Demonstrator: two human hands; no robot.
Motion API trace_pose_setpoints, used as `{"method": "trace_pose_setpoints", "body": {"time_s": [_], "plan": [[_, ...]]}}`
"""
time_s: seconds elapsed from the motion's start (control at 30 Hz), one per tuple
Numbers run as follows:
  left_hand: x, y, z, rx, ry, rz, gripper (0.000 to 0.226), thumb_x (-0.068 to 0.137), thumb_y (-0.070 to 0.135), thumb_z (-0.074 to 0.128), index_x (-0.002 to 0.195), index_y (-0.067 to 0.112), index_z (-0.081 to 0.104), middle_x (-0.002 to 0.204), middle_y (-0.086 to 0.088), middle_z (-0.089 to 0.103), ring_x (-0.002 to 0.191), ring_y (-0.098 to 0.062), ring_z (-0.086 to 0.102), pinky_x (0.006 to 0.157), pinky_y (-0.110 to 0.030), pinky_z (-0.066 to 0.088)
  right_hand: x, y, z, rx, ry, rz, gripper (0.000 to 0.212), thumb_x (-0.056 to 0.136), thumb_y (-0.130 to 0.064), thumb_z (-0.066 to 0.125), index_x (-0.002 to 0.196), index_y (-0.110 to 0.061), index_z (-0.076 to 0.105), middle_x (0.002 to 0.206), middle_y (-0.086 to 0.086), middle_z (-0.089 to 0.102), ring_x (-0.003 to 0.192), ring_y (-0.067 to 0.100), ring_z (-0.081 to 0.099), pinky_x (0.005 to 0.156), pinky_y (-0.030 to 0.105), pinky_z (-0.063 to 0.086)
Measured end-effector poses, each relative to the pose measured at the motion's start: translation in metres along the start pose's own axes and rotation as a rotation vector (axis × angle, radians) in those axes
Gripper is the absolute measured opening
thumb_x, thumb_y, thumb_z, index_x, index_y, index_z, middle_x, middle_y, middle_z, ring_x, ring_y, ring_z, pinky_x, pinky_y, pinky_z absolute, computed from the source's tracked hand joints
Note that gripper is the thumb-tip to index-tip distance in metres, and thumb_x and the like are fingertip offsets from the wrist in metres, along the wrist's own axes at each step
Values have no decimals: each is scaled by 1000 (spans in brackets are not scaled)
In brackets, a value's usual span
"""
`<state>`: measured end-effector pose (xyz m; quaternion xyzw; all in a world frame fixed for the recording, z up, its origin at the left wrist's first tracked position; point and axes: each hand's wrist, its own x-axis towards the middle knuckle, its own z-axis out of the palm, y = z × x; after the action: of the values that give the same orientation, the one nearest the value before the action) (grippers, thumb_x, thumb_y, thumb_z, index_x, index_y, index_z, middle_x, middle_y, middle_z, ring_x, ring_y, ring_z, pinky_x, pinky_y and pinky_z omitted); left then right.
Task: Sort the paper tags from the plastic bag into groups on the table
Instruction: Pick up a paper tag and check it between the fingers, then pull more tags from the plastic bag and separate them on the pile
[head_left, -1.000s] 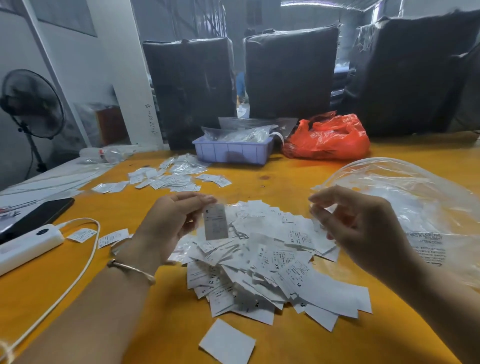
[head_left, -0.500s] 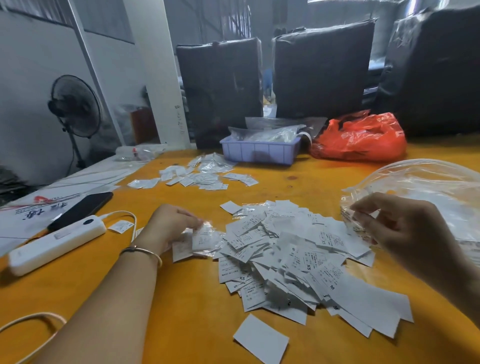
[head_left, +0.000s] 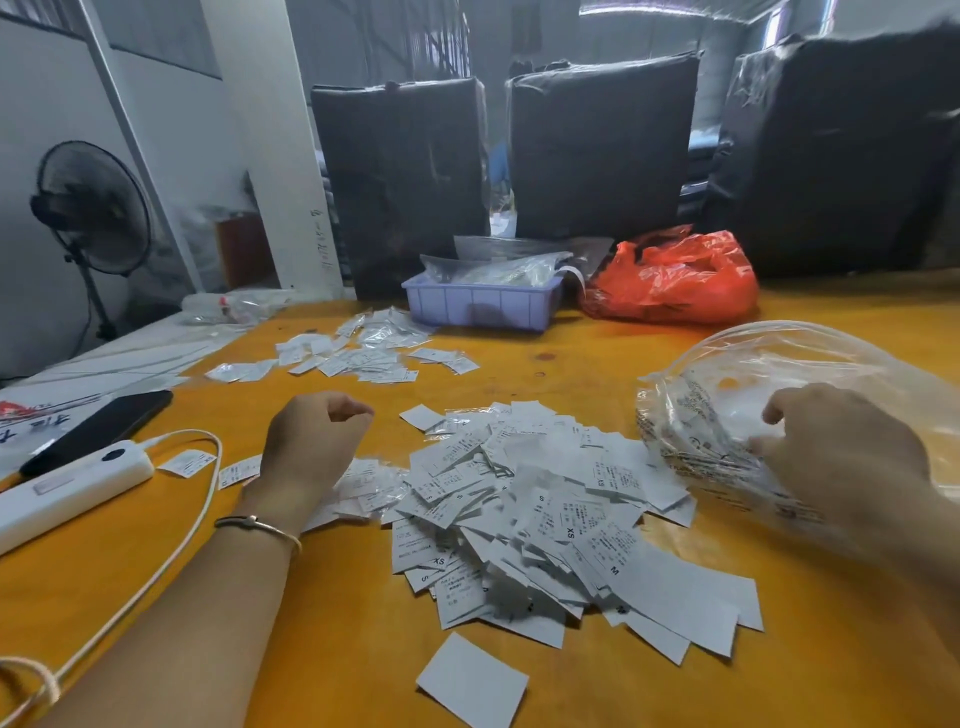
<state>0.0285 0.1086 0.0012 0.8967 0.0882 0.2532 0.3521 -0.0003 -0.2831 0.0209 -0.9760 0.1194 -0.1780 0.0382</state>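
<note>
A heap of white paper tags (head_left: 540, 525) fills the frame's centre on the orange table (head_left: 597, 364). The left hand (head_left: 311, 441), fingers loosely curled and holding nothing, hovers at the heap's left edge. The right hand (head_left: 836, 457) grips the clear plastic bag (head_left: 779, 374) at right. A smaller tag group (head_left: 358, 353) lies further back, before a lilac tray (head_left: 483, 306) and red bag (head_left: 675, 280).

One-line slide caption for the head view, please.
Left hand hovers empty beside the tag pile while right hand grips the clear plastic bag.
</note>
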Motion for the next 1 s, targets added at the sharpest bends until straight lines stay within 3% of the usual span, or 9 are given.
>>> {"method": "trace_pose_setpoints", "body": {"time_s": [0.13, 0.3, 0.47, 0.57, 0.63, 0.7, 0.77, 0.87, 1.0], "plan": [[-16, 21, 11, -1, -113, 144, 12, 93, 18, 65, 91, 22, 75, 80, 10, 68, 74, -8, 59, 58, -22, 40, 4, 0, 5, -54, -84, 11, 42, 88, -52, 60, 111, -17, 64, 112, 5, 58, 106, 27, 53, 73, 33, 45], [-40, 51, 17, -25, -246, 411, 9, 89, 15, 71, 89, 23, 75, 79, 14, 67, 73, 0, 60, 58, -11, 42, 4, 4, 5, -1, 6, -10, 10, 92, -23, 62, 91, -15, 67, 98, 5, 65, 89, 27, 58, 71, 32, 48], [-51, 60, 21, -56, -267, 511, 10, 88, 11, 73, 92, 19, 76, 81, 17, 68, 78, 2, 60, 60, -7, 41, 2, 4, 2, 102, 114, -31, 14, 92, -16, 59, 86, -13, 71, 91, 7, 67, 84, 29, 57, 67, 32, 43], [-53, 63, 21, -59, -272, 531, 11, 88, 11, 73, 92, 20, 77, 82, 17, 69, 80, 1, 61, 60, -7, 42, 4, 3, 3, 65, 155, -43, 15, 94, -23, 58, 99, -11, 66, 101, 7, 64, 95, 30, 55, 71, 34, 43], [-54, 63, 22, -65, -275, 537, 11, 87, 10, 73, 92, 19, 77, 80, 18, 68, 77, 3, 61, 60, -7, 42, 4, 2, 5, -40, 50, -34, 29, 94, -35, 58, 111, -12, 54, 112, 6, 56, 108, 28, 49, 75, 35, 39], [-56, 62, 22, -74, -281, 531, 11, 87, 9, 73, 91, 19, 77, 78, 19, 67, 70, 6, 59, 60, -7, 42, 2, 1, 8, -146, -60, -54, 25, 95, -35, 55, 109, -15, 49, 113, 4, 53, 111, 26, 46, 74, 34, 34], [-56, 62, 23, -72, -293, 526, 13, 87, 10, 73, 90, 22, 76, 78, 18, 68, 70, 5, 60, 60, -8, 43, 2, 1, 9, -174, -46, -63, 4, 94, -20, 52, 94, -16, 54, 105, 2, 57, 103, 25, 50, 71, 31, 32], [-56, 61, 24, -73, -296, 526, 14, 87, 10, 74, 90, 24, 75, 79, 17, 69, 74, 0, 61, 60, -10, 44, 4, 4, 7, -107, 38, -37, 12, 87, -8, 57, 81, -15, 64, 89, 2, 66, 83, 26, 59, 66, 28, 34], [-56, 61, 24, -71, -293, 540, 14, 87, 10, 74, 90, 23, 76, 80, 18, 68, 77, 0, 62, 60, -9, 44, 2, 4, 5, 133, 162, -43, 17, 84, -16, 71, 69, -11, 64, 73, 5, 66, 68, 27, 53, 61, 30, 32]]}}
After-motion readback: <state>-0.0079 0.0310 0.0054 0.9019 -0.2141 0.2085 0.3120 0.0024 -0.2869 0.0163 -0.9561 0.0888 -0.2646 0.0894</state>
